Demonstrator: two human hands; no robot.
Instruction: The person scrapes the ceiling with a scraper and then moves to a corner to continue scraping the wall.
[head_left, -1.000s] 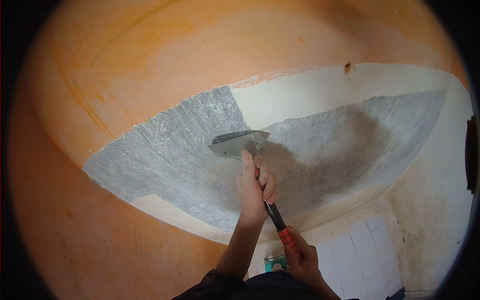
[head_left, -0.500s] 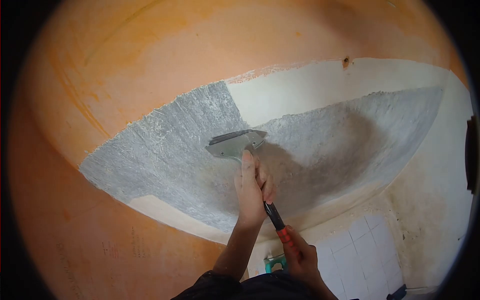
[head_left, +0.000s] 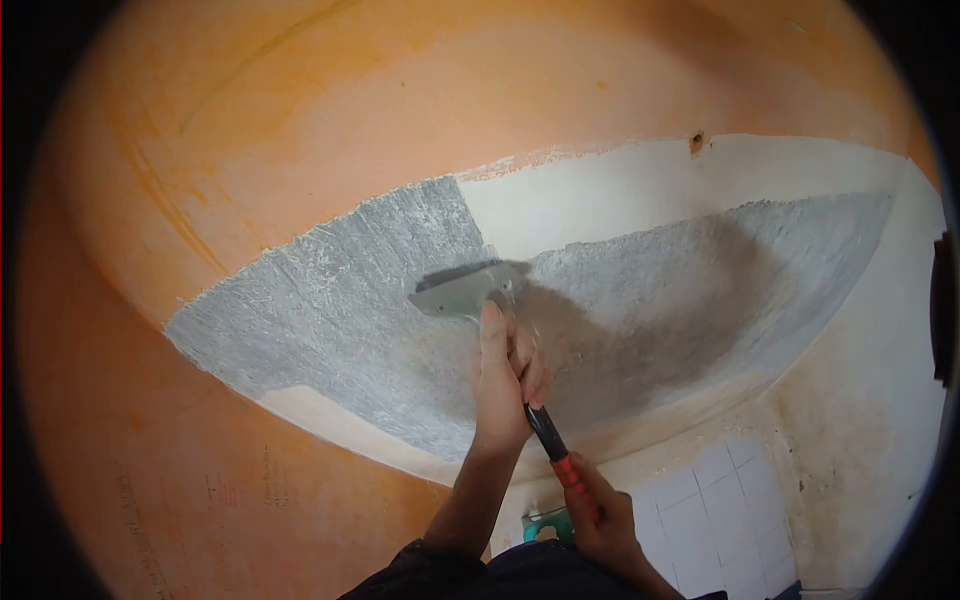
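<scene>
Left hand (head_left: pixel 507 385) fingers wrap the scraper (head_left: pixel 505 340) just below its blade, forefinger laid straight along it; right hand (head_left: pixel 600 515) fingers clench the red handle end. Blade presses on the bare grey patch (head_left: pixel 340 320), near its upper edge beside white plaster (head_left: pixel 600 195), with orange paint (head_left: pixel 300 130) around

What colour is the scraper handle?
Black near the left hand, red-orange at the right hand; the scraper handle shows in the head view.

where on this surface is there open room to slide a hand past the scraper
Open: the grey scraped patch left of the scraper, and the grey stretch to its right below the white band. Crowded: under the blade, where the left hand and right hand grip the handle.
</scene>
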